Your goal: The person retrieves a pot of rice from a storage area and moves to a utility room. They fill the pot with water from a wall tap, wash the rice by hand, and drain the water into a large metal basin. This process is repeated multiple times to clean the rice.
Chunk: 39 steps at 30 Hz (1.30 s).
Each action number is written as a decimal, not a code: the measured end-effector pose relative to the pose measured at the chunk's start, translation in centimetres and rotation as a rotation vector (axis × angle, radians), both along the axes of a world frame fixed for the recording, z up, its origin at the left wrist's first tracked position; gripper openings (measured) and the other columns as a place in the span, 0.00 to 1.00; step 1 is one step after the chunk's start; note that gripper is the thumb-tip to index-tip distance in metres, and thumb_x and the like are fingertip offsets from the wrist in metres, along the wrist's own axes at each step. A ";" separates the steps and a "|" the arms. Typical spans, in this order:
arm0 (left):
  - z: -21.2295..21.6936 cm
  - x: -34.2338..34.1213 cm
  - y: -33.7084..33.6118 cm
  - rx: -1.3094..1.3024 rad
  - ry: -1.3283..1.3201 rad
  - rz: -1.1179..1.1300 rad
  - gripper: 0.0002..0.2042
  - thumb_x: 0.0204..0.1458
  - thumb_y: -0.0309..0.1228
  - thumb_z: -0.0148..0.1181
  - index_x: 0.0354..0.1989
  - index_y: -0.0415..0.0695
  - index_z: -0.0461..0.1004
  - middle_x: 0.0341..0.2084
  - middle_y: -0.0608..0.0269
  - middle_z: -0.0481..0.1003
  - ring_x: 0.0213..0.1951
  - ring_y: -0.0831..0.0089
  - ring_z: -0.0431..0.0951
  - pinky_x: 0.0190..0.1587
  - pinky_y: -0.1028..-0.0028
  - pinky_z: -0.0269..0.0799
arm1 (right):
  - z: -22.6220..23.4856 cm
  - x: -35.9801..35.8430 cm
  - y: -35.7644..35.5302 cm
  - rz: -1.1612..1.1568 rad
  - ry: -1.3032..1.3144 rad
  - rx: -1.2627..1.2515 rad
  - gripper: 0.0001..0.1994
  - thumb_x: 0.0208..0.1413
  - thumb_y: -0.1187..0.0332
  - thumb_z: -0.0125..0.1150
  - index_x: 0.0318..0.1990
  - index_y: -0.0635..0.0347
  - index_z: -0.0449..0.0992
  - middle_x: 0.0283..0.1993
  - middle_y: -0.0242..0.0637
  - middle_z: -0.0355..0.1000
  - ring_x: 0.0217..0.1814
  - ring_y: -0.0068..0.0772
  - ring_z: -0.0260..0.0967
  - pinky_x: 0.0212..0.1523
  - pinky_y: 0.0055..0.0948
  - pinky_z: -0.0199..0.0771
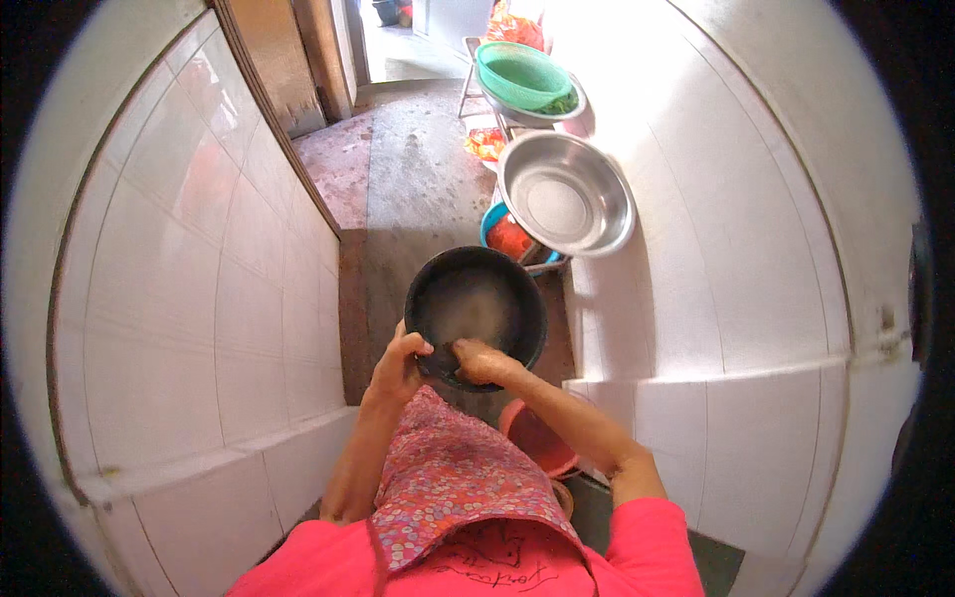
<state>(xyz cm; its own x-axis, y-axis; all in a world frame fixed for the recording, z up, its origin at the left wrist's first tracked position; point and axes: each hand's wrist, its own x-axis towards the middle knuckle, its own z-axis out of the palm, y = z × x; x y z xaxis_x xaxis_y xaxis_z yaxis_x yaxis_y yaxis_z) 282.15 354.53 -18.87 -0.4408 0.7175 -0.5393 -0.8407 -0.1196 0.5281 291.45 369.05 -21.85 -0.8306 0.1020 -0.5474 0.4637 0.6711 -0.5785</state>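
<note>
The black pan [476,316] sat at the picture's centre, tilted toward the person. The left hand [398,366] gripped its rim at seven o'clock; the right hand [483,360] pressed fingers inside it. It looked stiff, heavy, wet and probably slippery, best gripped by the rim.

Both forearms rise from the lower edge, bare below pink sleeves, and meet at the middle of the view. The left hand [398,365] is curled, fingers wrapped over an edge and thumb on top, wrist bent slightly inward. The right hand [480,360] lies just beside it (the 2 nearly touch), knuckles up, fingers folded down and pressed flat, their tips hidden. The right forearm runs in at a slant from the elbow; the left comes up more steeply.
</note>
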 end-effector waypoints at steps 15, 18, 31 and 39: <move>3.9 -27.6 15.4 0.015 0.077 0.021 0.38 0.38 0.21 0.54 0.65 0.45 0.54 0.45 0.61 0.68 0.39 0.69 0.74 0.36 0.73 0.76 | -0.6 -32.9 17.7 0.006 0.532 0.370 0.16 0.47 0.65 0.62 0.42 0.64 0.76 0.44 0.56 0.73 0.46 0.55 0.71 0.47 0.54 0.69; 1.6 -32.0 19.4 0.101 0.062 0.117 0.37 0.37 0.23 0.55 0.64 0.45 0.56 0.44 0.60 0.68 0.44 0.66 0.72 0.37 0.67 0.78 | -0.1 -37.2 21.8 0.082 0.155 0.168 0.17 0.47 0.64 0.62 0.43 0.65 0.76 0.42 0.55 0.75 0.45 0.57 0.73 0.46 0.52 0.72; 3.1 -47.7 34.2 0.059 -0.006 0.474 0.30 0.41 0.21 0.51 0.59 0.43 0.62 0.44 0.64 0.70 0.44 0.69 0.71 0.50 0.70 0.69 | 2.4 -56.7 33.9 0.479 0.467 0.165 0.10 0.52 0.65 0.54 0.31 0.63 0.77 0.31 0.51 0.75 0.36 0.53 0.75 0.38 0.49 0.71; 1.8 -60.0 40.4 0.097 0.123 0.577 0.35 0.39 0.19 0.50 0.63 0.48 0.60 0.43 0.64 0.69 0.42 0.72 0.70 0.48 0.73 0.68 | -0.8 -74.6 42.8 0.507 1.060 0.506 0.12 0.46 0.65 0.59 0.36 0.60 0.81 0.44 0.54 0.74 0.48 0.53 0.72 0.45 0.43 0.75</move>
<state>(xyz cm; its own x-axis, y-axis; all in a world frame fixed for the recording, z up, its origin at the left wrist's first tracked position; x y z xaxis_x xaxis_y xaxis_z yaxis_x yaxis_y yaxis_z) 222.16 394.91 -17.10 -0.8290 0.3870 -0.4037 -0.5591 -0.5913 0.5812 216.85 411.85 -22.70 -0.8417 -0.3509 0.4104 -0.4370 0.8892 -0.1358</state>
